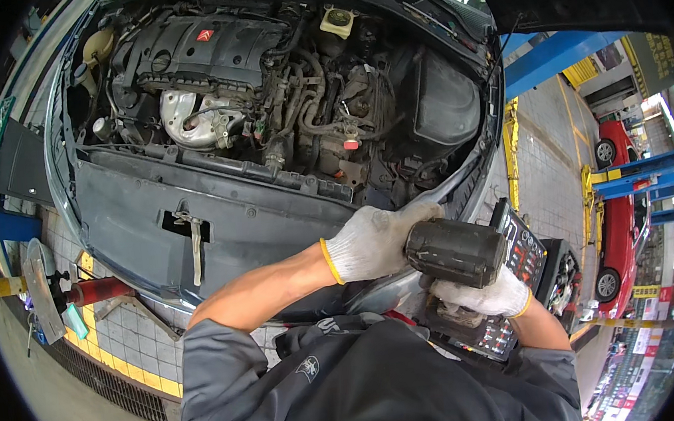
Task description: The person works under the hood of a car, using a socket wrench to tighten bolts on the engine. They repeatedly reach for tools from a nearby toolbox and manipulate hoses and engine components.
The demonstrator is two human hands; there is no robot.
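Note:
A black cordless impact wrench point(457, 252) is held in front of my chest, over the car's front right corner. My right hand point(492, 293), in a white knit glove, is closed around its handle, with the bulky base below. My left hand point(380, 243), gloved the same way, is closed at the tool's front end. Its fingertips are mostly hidden, and I cannot tell whether a small part sits in them. Beyond my hands lies the open engine bay with a dark engine cover point(206, 41). A black front panel point(132, 208) with a latch point(195, 243) spans the near side.
An open tool case point(521, 250) with sockets and bits stands to the right, beside and below my right hand. A red cylinder point(99, 290) on a stand is at left. Blue lift arms point(564, 58) and a red car point(621, 210) are farther right.

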